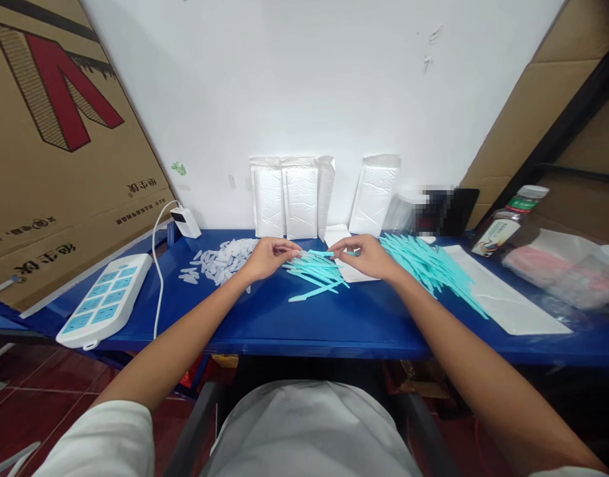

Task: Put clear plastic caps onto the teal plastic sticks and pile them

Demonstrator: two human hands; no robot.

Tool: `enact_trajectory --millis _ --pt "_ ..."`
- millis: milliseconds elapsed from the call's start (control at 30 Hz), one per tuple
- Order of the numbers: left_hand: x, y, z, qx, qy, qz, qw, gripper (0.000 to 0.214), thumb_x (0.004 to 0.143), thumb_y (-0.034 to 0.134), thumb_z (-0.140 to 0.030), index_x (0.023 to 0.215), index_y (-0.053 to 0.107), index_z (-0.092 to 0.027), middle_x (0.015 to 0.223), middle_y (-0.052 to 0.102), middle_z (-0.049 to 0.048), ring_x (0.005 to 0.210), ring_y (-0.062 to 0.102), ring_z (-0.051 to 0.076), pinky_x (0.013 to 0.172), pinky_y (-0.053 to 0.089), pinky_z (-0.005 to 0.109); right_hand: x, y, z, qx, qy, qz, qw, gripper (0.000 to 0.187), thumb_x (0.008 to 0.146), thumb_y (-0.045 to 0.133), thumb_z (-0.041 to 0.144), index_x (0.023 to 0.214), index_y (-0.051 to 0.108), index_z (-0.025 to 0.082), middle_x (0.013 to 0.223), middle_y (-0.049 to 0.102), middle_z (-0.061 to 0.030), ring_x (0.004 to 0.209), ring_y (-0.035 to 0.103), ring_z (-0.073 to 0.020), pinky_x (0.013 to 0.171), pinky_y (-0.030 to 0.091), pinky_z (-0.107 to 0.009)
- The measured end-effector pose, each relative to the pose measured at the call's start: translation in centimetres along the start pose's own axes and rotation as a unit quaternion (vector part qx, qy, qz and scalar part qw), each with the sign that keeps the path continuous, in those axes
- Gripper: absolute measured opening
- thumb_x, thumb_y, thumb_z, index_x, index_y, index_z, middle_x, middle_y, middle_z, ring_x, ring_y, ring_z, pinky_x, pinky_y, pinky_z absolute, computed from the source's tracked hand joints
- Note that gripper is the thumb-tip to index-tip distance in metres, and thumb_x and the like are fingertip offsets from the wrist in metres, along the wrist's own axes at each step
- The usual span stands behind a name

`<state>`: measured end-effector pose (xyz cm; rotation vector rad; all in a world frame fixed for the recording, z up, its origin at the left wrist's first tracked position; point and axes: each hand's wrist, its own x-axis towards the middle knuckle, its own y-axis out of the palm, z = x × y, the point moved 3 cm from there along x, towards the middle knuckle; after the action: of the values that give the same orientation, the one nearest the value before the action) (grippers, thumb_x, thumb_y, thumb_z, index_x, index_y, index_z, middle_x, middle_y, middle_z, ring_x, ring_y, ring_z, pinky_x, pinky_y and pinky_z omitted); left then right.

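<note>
My left hand (270,256) and my right hand (364,254) meet over the middle of the blue table (284,324). Both pinch the ends of one teal plastic stick (322,253) held just above a small heap of teal sticks (315,273). The left fingertips close on a small clear piece at the stick's left end. A pile of clear plastic caps (221,260) lies left of my left hand. A larger fan of teal sticks (428,265) spreads to the right of my right hand.
White padded bags (294,197) lean on the wall behind. A white power strip (105,299) and charger (185,221) sit at the left. A white sheet (503,298), a bottle (507,222) and plastic bags (562,266) lie at the right. Cardboard stands on both sides.
</note>
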<state>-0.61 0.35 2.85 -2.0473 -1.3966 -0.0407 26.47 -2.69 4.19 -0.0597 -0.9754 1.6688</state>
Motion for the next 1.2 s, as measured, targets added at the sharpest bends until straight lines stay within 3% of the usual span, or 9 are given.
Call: enact_trajectory --millis 300,467,600,700,833,900,1000,1100,1200 --pt "-0.3 1.0 0.2 -0.053 -0.032 0.026 0.998 0.047 0.084 0.081 -0.054 0.108 0.082 -0.014 0.091 0.082 0.0129 0.081 0.078 0.026 0.074 0.063 0.035 -0.3 1.3 0.6 0.031 0.001 0.047 0.998 0.025 0.093 0.069 0.037 0.108 0.084 0.023 0.11 0.083 -0.0053 0.099 0.076 -0.0233 0.088 0.054 -0.034" --pt "-0.4 1.3 0.3 -0.072 -0.036 0.025 0.996 0.051 0.082 0.083 -0.054 0.112 0.08 -0.013 0.087 0.082 0.0121 0.077 0.078 0.026 0.074 0.062 0.035 -0.3 1.7 1.2 0.077 0.017 0.053 0.996 0.035 0.091 0.072 0.04 0.118 0.08 0.019 0.099 0.083 -0.0067 0.092 0.077 -0.023 0.083 0.056 -0.032" --pt "-0.3 1.4 0.3 -0.065 -0.031 0.021 0.997 0.055 0.083 0.082 -0.056 0.116 0.078 -0.012 0.084 0.081 0.0113 0.079 0.078 0.026 0.075 0.061 0.035 -0.2 1.6 1.2 0.078 0.009 0.042 0.996 0.03 0.092 0.071 0.041 0.108 0.081 0.019 0.101 0.082 -0.0076 0.093 0.077 -0.0227 0.082 0.057 -0.031" --pt "-0.2 1.2 0.4 -0.006 -0.007 0.005 1.0 0.052 0.091 0.074 -0.056 0.122 0.075 -0.014 0.094 0.082 0.0121 0.09 0.078 0.028 0.084 0.06 0.038 -0.1 2.1 0.6 0.077 0.016 0.041 0.996 0.034 0.093 0.07 0.044 0.114 0.079 0.018 0.105 0.082 -0.0096 0.093 0.077 -0.0242 0.082 0.058 -0.033" --pt "0.0 -1.1 0.3 0.196 0.064 -0.085 0.975 0.046 0.104 0.055 -0.046 0.138 0.065 -0.017 0.131 0.074 0.0149 0.121 0.068 0.03 0.108 0.049 0.044 0.2 2.1 -0.9 -0.045 0.005 -0.016 0.999 0.043 0.099 0.065 0.043 0.136 0.069 0.021 0.128 0.076 -0.0128 0.118 0.071 -0.0293 0.104 0.053 -0.045" --pt "0.1 -2.9 0.6 0.295 0.048 -0.08 0.951 0.042 0.104 0.053 -0.045 0.133 0.068 -0.018 0.12 0.076 0.0135 0.113 0.069 0.03 0.101 0.049 0.042 0.2 1.2 -1.9 -0.161 0.015 -0.055 0.985 0.04 0.102 0.06 0.04 0.136 0.069 0.02 0.132 0.074 -0.0138 0.126 0.064 -0.0326 0.11 0.047 -0.049" --pt "-0.1 -6.0 1.5 0.41 -0.053 -0.014 0.91 0.032 0.092 0.067 -0.052 0.095 0.077 -0.022 0.091 0.077 0.0103 0.088 0.071 0.03 0.079 0.049 0.036 0.0 -0.9 -3.7 -0.314 0.091 -0.066 0.943 0.035 0.102 0.057 0.036 0.127 0.073 0.017 0.123 0.076 -0.0168 0.121 0.064 -0.0346 0.105 0.047 -0.048" --pt "-0.5 -8.5 2.5 0.454 -0.16 0.019 0.876 0.039 0.081 0.075 -0.062 0.08 0.074 -0.023 0.078 0.075 0.0097 0.076 0.068 0.029 0.066 0.044 0.033 -0.5 -2.9 -5.4 -0.388 0.215 -0.035 0.896 0.03 0.099 0.061 0.036 0.114 0.077 0.015 0.117 0.076 -0.0205 0.111 0.069 -0.0338 0.095 0.051 -0.042" --pt "-0.7 -9.3 3.4 0.443 -0.174 0.035 0.879 0.039 0.072 0.082 -0.061 0.082 0.075 -0.025 0.078 0.075 0.0081 0.071 0.067 0.026 0.063 0.041 0.03 -1.1 -3.8 -6.3 -0.41 0.305 0.015 0.859 0.033 0.095 0.067 0.042 0.107 0.078 0.013 0.114 0.076 -0.0234 0.108 0.072 -0.0363 0.089 0.054 -0.042"
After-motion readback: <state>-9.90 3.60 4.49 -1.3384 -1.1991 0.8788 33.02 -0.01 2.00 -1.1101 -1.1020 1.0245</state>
